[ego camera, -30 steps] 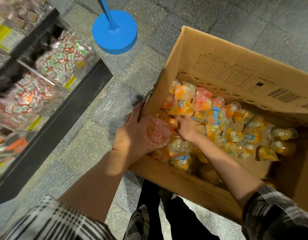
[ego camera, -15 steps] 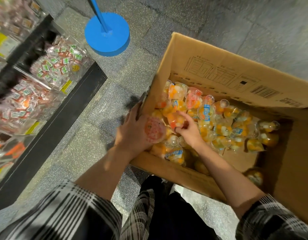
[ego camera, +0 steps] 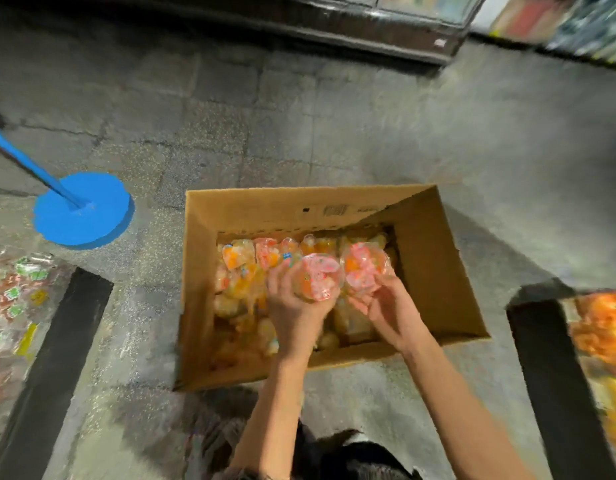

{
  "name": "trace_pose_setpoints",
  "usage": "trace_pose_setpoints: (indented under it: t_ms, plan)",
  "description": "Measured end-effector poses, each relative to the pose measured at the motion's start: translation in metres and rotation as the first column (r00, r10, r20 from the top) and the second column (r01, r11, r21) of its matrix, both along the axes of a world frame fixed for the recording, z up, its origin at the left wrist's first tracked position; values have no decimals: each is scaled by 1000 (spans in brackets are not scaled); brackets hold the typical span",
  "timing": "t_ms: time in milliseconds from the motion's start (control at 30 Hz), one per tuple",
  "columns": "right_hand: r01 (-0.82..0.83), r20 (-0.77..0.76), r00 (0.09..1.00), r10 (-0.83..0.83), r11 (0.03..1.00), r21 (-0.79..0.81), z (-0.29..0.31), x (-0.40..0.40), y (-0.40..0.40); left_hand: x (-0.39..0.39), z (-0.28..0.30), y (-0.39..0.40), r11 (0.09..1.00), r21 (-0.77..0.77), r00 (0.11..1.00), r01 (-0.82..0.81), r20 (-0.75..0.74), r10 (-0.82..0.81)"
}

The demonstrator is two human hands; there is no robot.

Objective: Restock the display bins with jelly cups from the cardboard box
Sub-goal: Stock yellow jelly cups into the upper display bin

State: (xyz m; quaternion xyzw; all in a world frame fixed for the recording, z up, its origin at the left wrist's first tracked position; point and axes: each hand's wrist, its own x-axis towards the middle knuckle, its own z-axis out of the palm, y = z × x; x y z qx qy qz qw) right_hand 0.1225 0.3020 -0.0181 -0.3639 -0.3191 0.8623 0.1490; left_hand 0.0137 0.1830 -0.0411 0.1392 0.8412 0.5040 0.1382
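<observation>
Over the open cardboard box on the grey stone floor, both hands are holding jelly cups. Left hand is gripping one cup, fingers wrapped round its side, pink printed lid facing up at the camera. Right hand is gripping a second cup, also pink lid up, sitting just beside and touching the first. Both cups are being held above the loose pile of jelly cups filling the box bottom; the pile is looking mostly orange and clear, some with blue labels, lying at mixed angles. Frame is motion-blurred, so finer label detail is not readable.

Box is sitting between two dark-edged display bins: the left bin is showing small wrapped items in red, green and white; the right bin is showing orange packs, blurred. A blue round base with a blue pole leaning off to the left is standing on the floor, left of the box and apart from it. A dark shelf plinth is running along the top of the view. Forearms are bare; dark clothing is showing at the bottom edge.
</observation>
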Motion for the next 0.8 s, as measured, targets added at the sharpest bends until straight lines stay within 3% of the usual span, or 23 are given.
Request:
trace_pose_setpoints:
  t_ms: [100, 167, 233, 400, 533, 633, 800]
  plan:
    - [204, -10, 979, -204, 979, 4, 36, 50, 16, 43, 51, 46, 947, 299, 935, 116, 290, -206]
    - [334, -46, 942, -333, 942, 12, 55, 90, 22, 82, 62, 72, 861, 481, 889, 169, 303, -344]
    - [463, -104, 883, -457, 885, 45, 72, 135, 25, 121, 72, 90, 760, 585, 776, 283, 326, -540]
    - [746, -158, 666, -729, 649, 150, 101, 252, 11, 222, 93, 124, 522, 645, 492, 558, 250, -834]
    - [795, -100, 567, -817, 512, 327, 112, 355, -5, 323, 110, 129, 325, 680, 229, 658, 230, -946]
    - [800, -89, 492, -866, 410, 437, 115, 432, -19, 403, 117, 127, 282, 702, 161, 655, 235, -959]
    - [843, -57, 225, -973, 165, 512, 106, 565, -55, 540, 128, 113, 254, 687, 97, 681, 259, -961]
